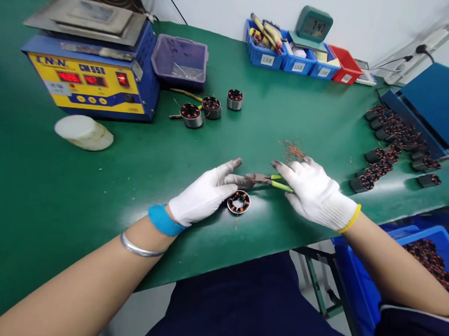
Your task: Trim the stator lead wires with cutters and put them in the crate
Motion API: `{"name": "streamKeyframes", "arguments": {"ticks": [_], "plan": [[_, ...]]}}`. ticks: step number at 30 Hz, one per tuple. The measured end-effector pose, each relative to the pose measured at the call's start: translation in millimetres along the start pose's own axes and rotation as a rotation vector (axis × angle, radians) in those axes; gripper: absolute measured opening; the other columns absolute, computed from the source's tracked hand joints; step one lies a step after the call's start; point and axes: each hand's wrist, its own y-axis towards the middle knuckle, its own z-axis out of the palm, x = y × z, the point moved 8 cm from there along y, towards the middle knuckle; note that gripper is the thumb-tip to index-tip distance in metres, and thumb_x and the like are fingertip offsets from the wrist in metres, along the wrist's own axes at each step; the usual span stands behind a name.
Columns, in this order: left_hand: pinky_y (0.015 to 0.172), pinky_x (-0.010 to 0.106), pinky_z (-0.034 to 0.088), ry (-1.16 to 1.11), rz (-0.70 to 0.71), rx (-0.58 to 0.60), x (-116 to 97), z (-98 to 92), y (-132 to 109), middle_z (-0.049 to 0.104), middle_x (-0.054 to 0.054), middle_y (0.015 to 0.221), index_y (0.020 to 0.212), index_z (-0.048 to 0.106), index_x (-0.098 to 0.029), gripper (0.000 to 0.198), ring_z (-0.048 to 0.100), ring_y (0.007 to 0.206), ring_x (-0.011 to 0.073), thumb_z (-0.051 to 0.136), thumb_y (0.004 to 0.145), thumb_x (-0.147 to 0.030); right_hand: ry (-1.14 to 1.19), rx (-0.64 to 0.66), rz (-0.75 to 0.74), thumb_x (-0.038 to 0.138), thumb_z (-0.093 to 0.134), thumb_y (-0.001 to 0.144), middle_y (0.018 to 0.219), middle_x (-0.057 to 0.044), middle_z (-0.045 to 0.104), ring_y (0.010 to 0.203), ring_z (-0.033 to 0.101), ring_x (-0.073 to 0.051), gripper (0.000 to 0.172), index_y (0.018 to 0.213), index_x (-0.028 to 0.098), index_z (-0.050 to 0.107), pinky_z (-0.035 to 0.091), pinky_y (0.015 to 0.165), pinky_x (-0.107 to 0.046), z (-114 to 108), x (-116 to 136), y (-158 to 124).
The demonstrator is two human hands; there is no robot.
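Gripping green-handled steel cutters (265, 179), the right hand (314, 194) hovers by a copper-wound ring (238, 202). The half-open, empty left hand (203, 194) should pin it

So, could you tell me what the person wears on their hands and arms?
The left hand and right hand wear white knitted gloves. The left has a blue cuff and a thin silver bangle behind it; the right has a yellow cuff edge and a dark navy sleeve higher up.
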Motion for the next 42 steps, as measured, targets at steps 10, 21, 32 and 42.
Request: {"name": "streamKeyframes", "arguments": {"ticks": [10, 21, 32, 42], "plan": [[0.108, 0.042, 0.039, 0.084, 0.02, -0.015, -3, 2.1, 3, 0.063, 0.02, 0.127, 0.151, 0.015, -0.004, 0.084, 0.061, 0.118, 0.0253, 0.058, 0.079, -0.017, -0.129, 0.039, -0.112, 0.029, 0.05, 0.083, 0.108, -0.015, 0.057, 0.098, 0.053, -0.031, 0.067, 0.146, 0.012, 0.038, 0.019, 0.107, -0.061, -6, 2, 21], [0.109, 0.042, 0.04, 0.122, 0.047, 0.004, -2, 2.5, 3, 0.06, 0.02, 0.131, 0.15, 0.014, -0.001, 0.081, 0.059, 0.121, 0.0255, 0.053, 0.081, -0.015, -0.136, 0.186, -0.079, 0.031, 0.048, 0.087, 0.105, -0.011, 0.059, 0.087, 0.059, -0.027, 0.049, 0.135, 0.024, 0.049, 0.04, 0.068, -0.035, -10, 2, 34], [0.113, 0.047, 0.036, 0.112, 0.092, 0.018, 1, 1.1, 5, 0.048, 0.019, 0.145, 0.152, 0.012, -0.008, 0.085, 0.054, 0.127, 0.0287, 0.056, 0.081, -0.021, -0.325, 0.08, -0.168, 0.039, 0.054, 0.084, 0.109, -0.012, 0.057, 0.095, 0.057, -0.029, 0.063, 0.142, 0.02, 0.042, 0.031, 0.1, -0.057, -35, 10, 46], [0.119, 0.046, 0.025, 0.224, 0.096, -0.008, -2, 0.2, 4, 0.041, 0.019, 0.15, 0.15, 0.015, 0.0, 0.087, 0.04, 0.138, 0.0296, 0.055, 0.077, -0.024, -0.283, 0.065, -0.166, 0.03, 0.053, 0.084, 0.104, -0.007, 0.061, 0.1, 0.056, -0.028, 0.05, 0.134, 0.026, 0.051, 0.029, 0.102, -0.057, -40, 17, 55]]}}
